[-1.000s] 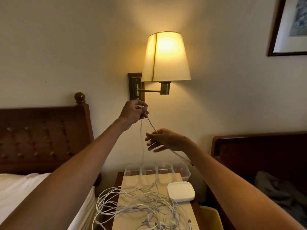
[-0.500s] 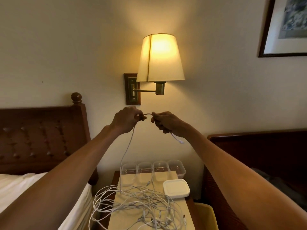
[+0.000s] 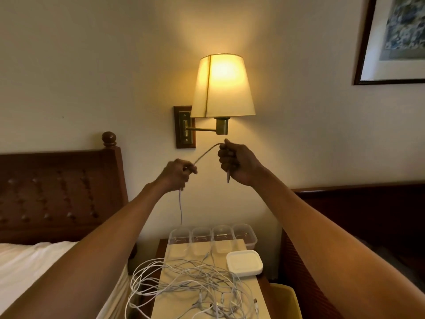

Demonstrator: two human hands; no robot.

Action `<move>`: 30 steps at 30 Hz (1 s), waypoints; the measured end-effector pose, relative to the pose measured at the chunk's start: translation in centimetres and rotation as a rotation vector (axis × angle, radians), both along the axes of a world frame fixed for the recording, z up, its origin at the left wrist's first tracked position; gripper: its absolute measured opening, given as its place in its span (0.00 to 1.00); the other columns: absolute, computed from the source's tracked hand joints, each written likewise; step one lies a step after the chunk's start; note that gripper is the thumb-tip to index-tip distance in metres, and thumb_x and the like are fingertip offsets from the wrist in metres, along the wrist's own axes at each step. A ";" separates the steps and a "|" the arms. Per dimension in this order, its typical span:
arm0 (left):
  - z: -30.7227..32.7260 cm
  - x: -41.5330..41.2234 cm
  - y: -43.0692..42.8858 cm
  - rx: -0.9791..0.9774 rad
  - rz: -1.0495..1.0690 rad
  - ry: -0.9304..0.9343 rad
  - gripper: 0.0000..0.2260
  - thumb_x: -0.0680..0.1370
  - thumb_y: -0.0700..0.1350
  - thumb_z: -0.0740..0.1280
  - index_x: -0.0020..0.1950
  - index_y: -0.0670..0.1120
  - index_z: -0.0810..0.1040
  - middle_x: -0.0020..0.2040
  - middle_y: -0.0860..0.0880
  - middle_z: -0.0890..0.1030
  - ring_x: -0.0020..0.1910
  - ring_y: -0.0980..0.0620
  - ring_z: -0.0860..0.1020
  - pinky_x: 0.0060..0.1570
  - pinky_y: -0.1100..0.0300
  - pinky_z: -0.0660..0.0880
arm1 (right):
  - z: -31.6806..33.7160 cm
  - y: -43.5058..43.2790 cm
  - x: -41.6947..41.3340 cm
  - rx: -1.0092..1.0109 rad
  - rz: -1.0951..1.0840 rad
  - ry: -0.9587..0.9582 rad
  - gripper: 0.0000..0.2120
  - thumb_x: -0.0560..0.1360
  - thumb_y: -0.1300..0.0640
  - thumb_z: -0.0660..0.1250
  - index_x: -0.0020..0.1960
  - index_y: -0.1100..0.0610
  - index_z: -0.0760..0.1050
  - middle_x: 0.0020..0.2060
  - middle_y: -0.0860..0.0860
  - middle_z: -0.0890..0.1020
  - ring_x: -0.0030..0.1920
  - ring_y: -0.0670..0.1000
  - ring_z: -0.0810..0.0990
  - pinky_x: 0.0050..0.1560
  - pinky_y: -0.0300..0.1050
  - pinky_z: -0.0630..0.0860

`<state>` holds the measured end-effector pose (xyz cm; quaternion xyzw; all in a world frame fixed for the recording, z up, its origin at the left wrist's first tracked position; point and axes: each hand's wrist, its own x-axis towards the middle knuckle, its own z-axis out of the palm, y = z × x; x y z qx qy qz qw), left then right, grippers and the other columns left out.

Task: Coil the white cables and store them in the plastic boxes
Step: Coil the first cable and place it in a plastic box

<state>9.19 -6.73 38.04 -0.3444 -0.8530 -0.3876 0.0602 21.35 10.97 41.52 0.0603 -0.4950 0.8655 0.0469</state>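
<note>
Both hands are raised in front of the wall, holding one white cable (image 3: 205, 153). My right hand (image 3: 236, 163) is closed around its end, and the plug pokes out below the fist. My left hand (image 3: 177, 174) pinches the same cable lower and to the left; the rest hangs down from it toward the nightstand. A tangled heap of white cables (image 3: 193, 286) lies on the nightstand (image 3: 257, 293). Several clear plastic boxes (image 3: 212, 238) stand in a row at its back edge, and a white lid (image 3: 244, 262) rests in front of them on the right.
A lit wall lamp (image 3: 222, 88) hangs just above my hands. A bed with a dark wooden headboard (image 3: 57, 194) is on the left, another dark headboard (image 3: 358, 215) on the right. A yellow bin (image 3: 285, 300) sits beside the nightstand.
My hands have drawn apart after meeting half a second ago. The right hand rose and now grips the plug end; the left dropped lower, with a short span of cable between them.
</note>
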 end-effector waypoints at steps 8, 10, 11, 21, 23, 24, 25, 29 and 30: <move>0.1 4.3 1.6 -0.208 -0.211 -0.101 0.12 0.85 0.43 0.56 0.65 0.45 0.75 0.39 0.50 0.75 0.34 0.53 0.72 0.36 0.59 0.73 | 0.1 0.0 -2.1 -0.209 -0.360 0.005 0.13 0.84 0.61 0.50 0.59 0.64 0.71 0.40 0.54 0.79 0.26 0.44 0.66 0.26 0.34 0.68; 0.8 5.1 1.7 -0.320 -0.225 -0.087 0.13 0.84 0.42 0.57 0.66 0.43 0.75 0.39 0.49 0.76 0.35 0.53 0.74 0.36 0.59 0.74 | -0.1 -0.5 -2.4 -0.266 -0.340 0.027 0.14 0.83 0.64 0.49 0.65 0.66 0.66 0.46 0.57 0.81 0.32 0.46 0.75 0.32 0.37 0.76; 1.1 5.5 1.8 -0.370 -0.232 -0.066 0.13 0.84 0.40 0.58 0.66 0.42 0.75 0.39 0.49 0.76 0.35 0.54 0.75 0.37 0.60 0.75 | -0.3 -0.8 -2.6 -0.263 -0.335 0.038 0.13 0.83 0.65 0.48 0.66 0.65 0.63 0.51 0.59 0.81 0.38 0.50 0.79 0.37 0.39 0.79; 5.2 6.7 0.0 -0.536 -0.154 0.097 0.11 0.81 0.43 0.66 0.63 0.46 0.79 0.47 0.47 0.79 0.37 0.51 0.81 0.31 0.65 0.76 | -1.2 -0.9 -3.7 0.058 -0.354 0.100 0.20 0.84 0.63 0.46 0.75 0.64 0.51 0.67 0.64 0.73 0.50 0.60 0.83 0.49 0.52 0.80; 5.4 6.7 -0.3 -0.570 -0.162 0.059 0.11 0.81 0.44 0.65 0.63 0.48 0.79 0.45 0.46 0.78 0.36 0.51 0.79 0.32 0.64 0.77 | -1.2 -0.6 -3.7 0.079 -0.348 0.092 0.20 0.84 0.61 0.45 0.75 0.65 0.50 0.65 0.65 0.75 0.54 0.62 0.82 0.57 0.55 0.77; 5.5 6.7 -0.4 -0.572 -0.174 0.053 0.11 0.81 0.45 0.65 0.63 0.49 0.80 0.43 0.46 0.78 0.36 0.51 0.77 0.32 0.63 0.76 | -1.3 -0.4 -3.7 0.131 -0.342 0.087 0.21 0.84 0.61 0.45 0.75 0.68 0.51 0.65 0.65 0.75 0.57 0.62 0.80 0.60 0.55 0.75; 5.6 6.6 -0.4 -0.566 -0.186 0.065 0.11 0.82 0.46 0.64 0.63 0.50 0.80 0.44 0.46 0.79 0.35 0.51 0.76 0.31 0.62 0.75 | -1.5 -0.2 -3.7 0.213 -0.329 0.085 0.20 0.84 0.62 0.46 0.73 0.71 0.53 0.65 0.66 0.74 0.60 0.63 0.78 0.61 0.54 0.74; 6.6 6.3 -0.1 -0.478 -0.234 0.283 0.10 0.81 0.48 0.66 0.59 0.50 0.83 0.49 0.51 0.81 0.41 0.56 0.75 0.38 0.62 0.71 | -2.6 0.4 -3.1 0.550 -0.188 0.093 0.15 0.83 0.65 0.52 0.67 0.72 0.64 0.61 0.65 0.76 0.57 0.56 0.80 0.54 0.43 0.79; 6.9 6.2 -0.1 -0.453 -0.245 0.325 0.09 0.80 0.47 0.67 0.58 0.48 0.84 0.48 0.53 0.81 0.43 0.57 0.75 0.39 0.63 0.69 | -2.8 0.4 -2.9 0.611 -0.142 0.103 0.14 0.83 0.65 0.52 0.65 0.72 0.66 0.57 0.63 0.79 0.53 0.55 0.82 0.51 0.42 0.80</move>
